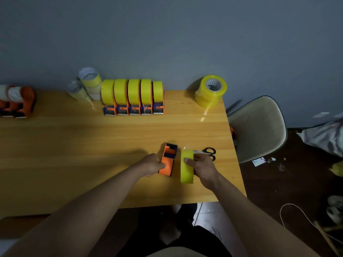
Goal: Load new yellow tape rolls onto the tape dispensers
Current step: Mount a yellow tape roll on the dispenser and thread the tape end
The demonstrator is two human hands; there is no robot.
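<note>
- My left hand point(152, 165) held the empty orange dispenser point(168, 160) in a curled grip at its near end, keeping it on the worktop point(74, 145).
- My right hand point(202, 167) gripped a new yellow tape roll point(186, 168), thumb on its outer face, the roll upright on edge just beside the dispenser and not yet mounted.
- To seat it well, I judged I should keep the dispenser steady, line the roll's core up with the hub, and check the tape would feed toward the blade end.
- Five loaded dispensers point(133, 97) stood in a row at the back edge; spare rolls point(211, 90) sat stacked to their right.
- Scissors point(208, 152) lay behind my right hand, close enough to snag.
</note>
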